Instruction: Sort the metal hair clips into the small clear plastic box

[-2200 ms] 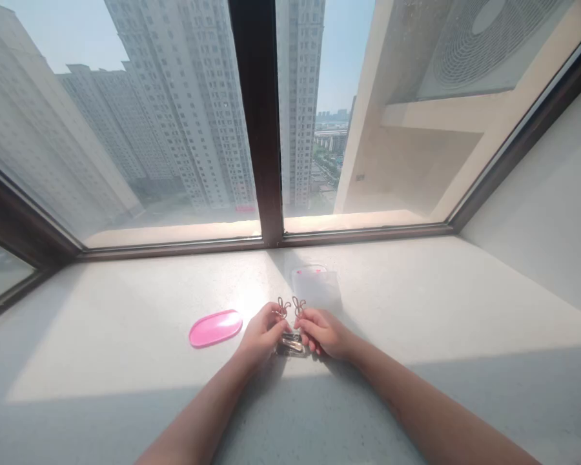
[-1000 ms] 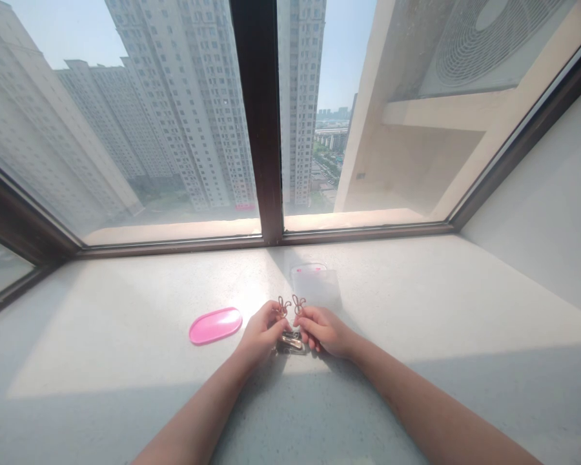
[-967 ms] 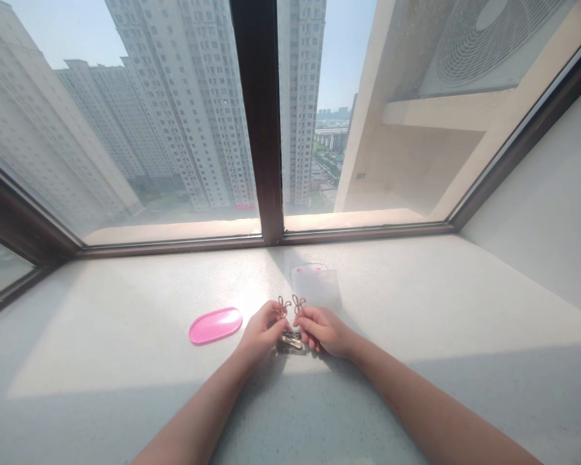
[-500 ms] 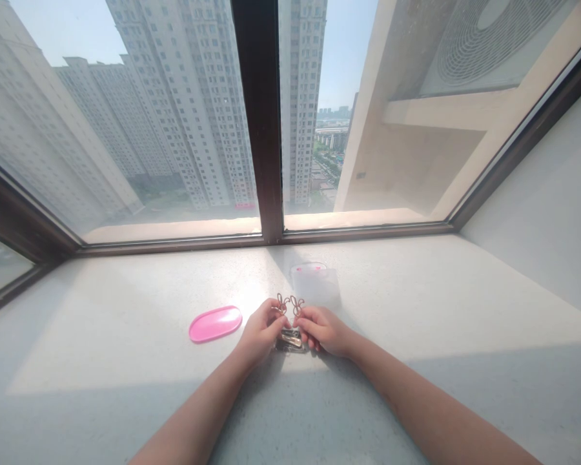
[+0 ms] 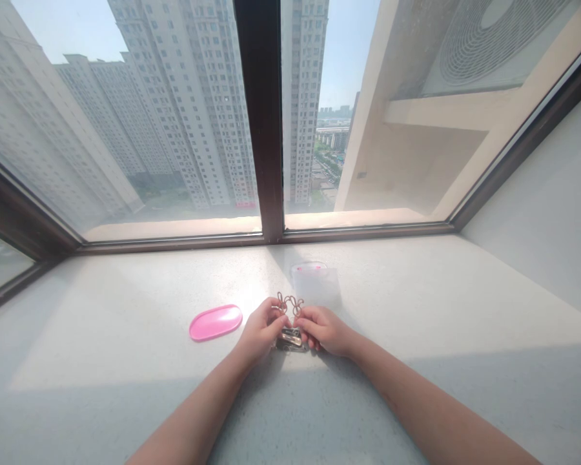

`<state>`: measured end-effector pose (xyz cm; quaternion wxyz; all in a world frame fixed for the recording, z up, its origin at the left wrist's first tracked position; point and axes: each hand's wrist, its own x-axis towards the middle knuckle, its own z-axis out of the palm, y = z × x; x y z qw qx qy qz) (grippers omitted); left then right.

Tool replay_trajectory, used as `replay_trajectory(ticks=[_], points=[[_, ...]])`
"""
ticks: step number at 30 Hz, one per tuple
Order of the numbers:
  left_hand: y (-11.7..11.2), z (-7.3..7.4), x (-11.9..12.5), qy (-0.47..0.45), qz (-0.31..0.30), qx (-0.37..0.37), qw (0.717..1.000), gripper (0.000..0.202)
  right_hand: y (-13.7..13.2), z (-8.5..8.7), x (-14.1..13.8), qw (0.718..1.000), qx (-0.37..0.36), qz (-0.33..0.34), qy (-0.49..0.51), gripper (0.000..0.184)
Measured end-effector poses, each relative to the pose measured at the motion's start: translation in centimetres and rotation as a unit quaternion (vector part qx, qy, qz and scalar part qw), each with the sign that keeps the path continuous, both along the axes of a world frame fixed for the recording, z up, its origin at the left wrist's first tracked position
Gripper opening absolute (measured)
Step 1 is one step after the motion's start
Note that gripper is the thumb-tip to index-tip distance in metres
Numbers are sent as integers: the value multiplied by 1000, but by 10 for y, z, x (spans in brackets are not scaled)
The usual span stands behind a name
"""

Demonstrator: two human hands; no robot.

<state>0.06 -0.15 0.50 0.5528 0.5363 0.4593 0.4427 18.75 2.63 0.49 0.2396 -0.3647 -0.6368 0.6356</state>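
Observation:
My left hand (image 5: 263,328) pinches a copper-coloured clip (image 5: 281,302) whose wire is bent into a rabbit-eared loop. Facing it, my right hand (image 5: 325,330) is closed on a similar rabbit-eared clip (image 5: 297,306). The two wire loops stand upright side by side, very close; I cannot tell whether they touch. Below and between my fingers lies a small pile of metal clips (image 5: 291,340), dark and gold-toned, partly hidden by both hands. The lower parts of the held clips are covered by my fingers.
On the pale windowsill (image 5: 126,323), a pink oval lid (image 5: 215,323) lies left of my left hand. Behind my hands stands a clear plastic box (image 5: 314,284) with small pink marks. The brown window frame (image 5: 198,245) runs along the back, and a white wall (image 5: 537,194) rises at right.
The tops of the two rabbit-eared loops have come slightly closer together. My hands have stayed nearly in place, both still pinching their clips.

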Motion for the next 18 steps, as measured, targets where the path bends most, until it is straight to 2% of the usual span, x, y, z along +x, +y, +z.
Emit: replay_trajectory(ticks=[18], points=[[0, 0, 0, 2, -5, 3, 1000, 24, -1, 2, 0, 1000, 5, 3, -3, 24]])
